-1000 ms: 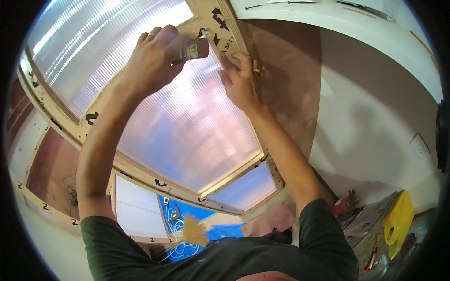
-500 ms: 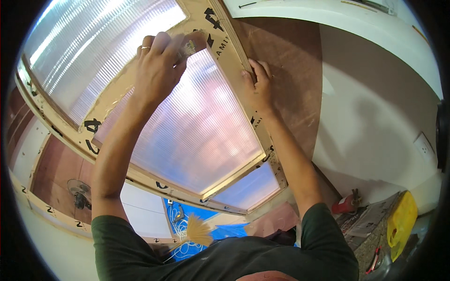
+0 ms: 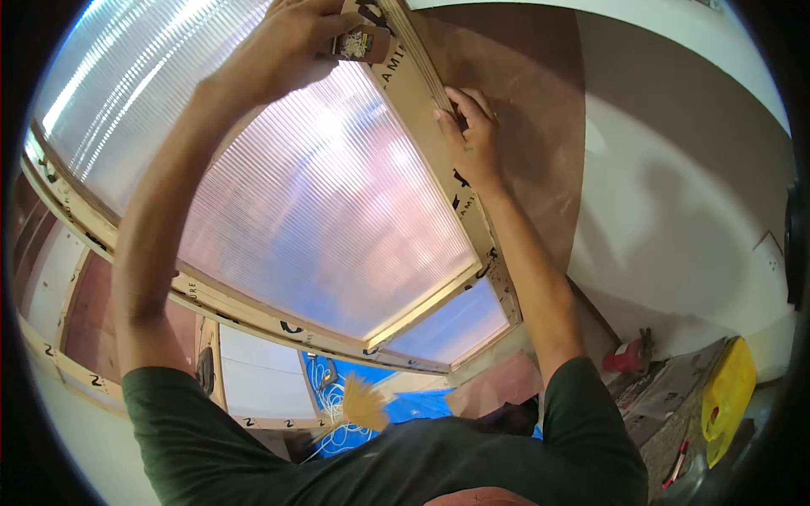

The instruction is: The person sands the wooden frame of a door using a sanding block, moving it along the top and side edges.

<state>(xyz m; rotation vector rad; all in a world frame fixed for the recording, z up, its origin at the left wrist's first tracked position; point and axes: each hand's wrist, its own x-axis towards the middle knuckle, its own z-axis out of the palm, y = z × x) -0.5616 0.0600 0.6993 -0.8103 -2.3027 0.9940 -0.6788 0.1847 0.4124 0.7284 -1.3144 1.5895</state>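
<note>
My left hand [image 3: 283, 46] is closed on a small brown piece of what looks like sandpaper [image 3: 364, 45] with a printed patch. It lies against the upper part of a wooden frame [image 3: 396, 72], near the frame's right-hand corner. Ribbed translucent panels [image 3: 329, 194] fill the frame's openings. Lower on the same right-hand rail, my right hand [image 3: 472, 131] grips the layered outer edge, thumb on the face and fingers around the side. The fingertips of the left hand are partly cut off by the top of the picture.
Behind the frame stands a brown board [image 3: 515, 76] against a pale wall [image 3: 666, 211]. Low on the right are a red fire extinguisher [image 3: 626, 354], a yellow plastic bag [image 3: 730, 396] and a red-handled tool [image 3: 675, 465]. A straw broom [image 3: 364, 405], white cable [image 3: 325, 396] and blue sheet [image 3: 418, 406] lie below.
My left hand has moved up and toward the frame's corner with the sandpaper, which was blurred before. The right hand keeps its hold on the rail, and the view has shifted slightly.
</note>
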